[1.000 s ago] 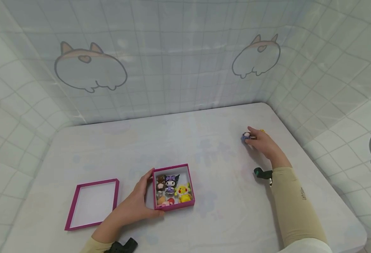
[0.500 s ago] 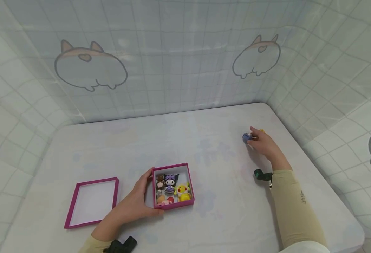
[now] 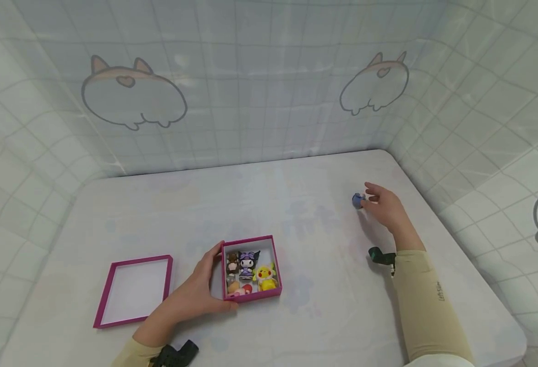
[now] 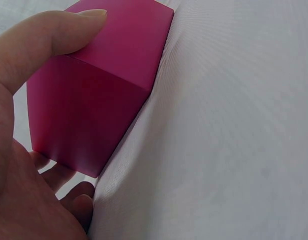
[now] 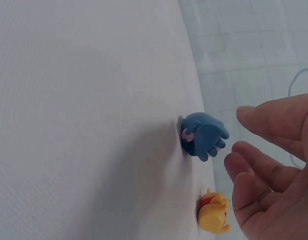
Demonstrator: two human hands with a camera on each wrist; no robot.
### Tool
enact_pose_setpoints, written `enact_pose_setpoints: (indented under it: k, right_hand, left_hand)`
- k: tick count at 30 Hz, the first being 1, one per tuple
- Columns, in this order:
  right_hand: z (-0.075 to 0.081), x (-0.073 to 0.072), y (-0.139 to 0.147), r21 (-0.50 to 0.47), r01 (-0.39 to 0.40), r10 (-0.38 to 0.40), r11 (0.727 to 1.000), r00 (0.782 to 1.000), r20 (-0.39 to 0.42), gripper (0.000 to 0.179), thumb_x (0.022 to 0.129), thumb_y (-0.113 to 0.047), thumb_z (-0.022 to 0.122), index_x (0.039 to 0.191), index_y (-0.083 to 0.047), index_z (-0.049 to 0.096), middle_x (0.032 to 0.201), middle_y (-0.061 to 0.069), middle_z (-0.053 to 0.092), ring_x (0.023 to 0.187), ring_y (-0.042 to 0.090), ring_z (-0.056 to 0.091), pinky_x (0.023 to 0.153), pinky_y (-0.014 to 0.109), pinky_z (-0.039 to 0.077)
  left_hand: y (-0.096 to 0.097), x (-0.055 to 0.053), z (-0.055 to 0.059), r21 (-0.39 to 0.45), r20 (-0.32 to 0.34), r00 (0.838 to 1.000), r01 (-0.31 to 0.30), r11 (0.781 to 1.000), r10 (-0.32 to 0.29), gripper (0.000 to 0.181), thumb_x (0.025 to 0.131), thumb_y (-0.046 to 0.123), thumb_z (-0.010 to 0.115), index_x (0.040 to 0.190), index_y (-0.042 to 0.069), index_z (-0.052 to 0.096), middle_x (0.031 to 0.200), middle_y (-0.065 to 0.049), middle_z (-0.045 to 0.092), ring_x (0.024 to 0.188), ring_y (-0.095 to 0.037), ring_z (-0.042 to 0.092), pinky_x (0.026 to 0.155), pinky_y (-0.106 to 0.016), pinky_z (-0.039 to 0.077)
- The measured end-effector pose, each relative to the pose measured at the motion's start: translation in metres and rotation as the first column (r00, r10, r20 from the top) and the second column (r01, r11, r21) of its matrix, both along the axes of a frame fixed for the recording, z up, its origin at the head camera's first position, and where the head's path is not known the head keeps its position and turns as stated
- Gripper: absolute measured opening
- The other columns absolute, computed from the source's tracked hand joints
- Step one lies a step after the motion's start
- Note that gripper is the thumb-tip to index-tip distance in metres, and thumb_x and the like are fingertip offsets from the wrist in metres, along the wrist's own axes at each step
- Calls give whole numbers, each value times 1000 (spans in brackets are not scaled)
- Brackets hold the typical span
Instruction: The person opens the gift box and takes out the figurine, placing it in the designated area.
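My left hand [image 3: 200, 295] grips the magenta box [image 3: 275, 265] from its left side, thumb on the near wall and fingers at the far left corner. In the left wrist view the thumb presses on the wall of the box [image 4: 88, 110], which rests on the cloth. Inside it are several small figurines, including a purple one [image 3: 247, 266] and a yellow one [image 3: 266, 278]. At the far right, my right hand [image 3: 385, 208] has its thumb and fingers spread beside a blue figurine [image 5: 204, 135] on the table. A gap shows between the fingertips and the figurine.
A yellow figurine with a red patch [image 5: 214, 214] lies near the blue one, hidden behind the right hand in the head view. Left of the box lies a magenta-rimmed lid [image 3: 136, 290], white inside. Tile-patterned curtains [image 3: 260, 92] surround the table.
The blue figurine, between the right hand's fingers earlier, has turned so its plain blue side shows. The right fingers have since come off it and spread. My left hand stays on the box.
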State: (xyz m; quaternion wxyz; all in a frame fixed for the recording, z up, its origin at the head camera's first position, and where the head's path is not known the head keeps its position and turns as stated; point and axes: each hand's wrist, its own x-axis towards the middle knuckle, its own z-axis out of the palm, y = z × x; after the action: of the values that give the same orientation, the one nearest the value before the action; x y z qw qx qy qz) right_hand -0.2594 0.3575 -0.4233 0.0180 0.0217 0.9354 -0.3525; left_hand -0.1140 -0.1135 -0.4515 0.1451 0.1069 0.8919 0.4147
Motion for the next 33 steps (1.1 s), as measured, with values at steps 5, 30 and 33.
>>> enact_pose_setpoints:
  k: [5,30,33]
  right_hand:
    - [4,2,-5,-26,2,-3,1000,999,-39,55,86,-24,60,136,-17,40,129,6,47,112,26,47,82,46,45]
    - [51,21,-75,-43,-294,288,955,951,-116,43,80,-39,66,120,-37,52,103,-14,57,88,4,57,73,32,48]
    - [55,24,-86,-54,-339,331,939,936,-116,41,80,-39,65,119,-39,52,102,-15,58,87,3,57,73,31,48]
  left_hand:
    - [0,1,1,-8,-3,1000,-4,1000,3,125,47,55,82,140,41,-1,141,11,18,130,-17,19,95,-55,32]
    - [10,-5,2,-15,2,1000,9,1000,-9,124,47,57,81,140,43,-1,143,13,14,131,-17,17,95,-55,32]
    - [10,-4,3,-9,3,1000,12,1000,-11,124,47,57,80,140,43,-1,143,12,15,131,-17,17,94,-55,33]
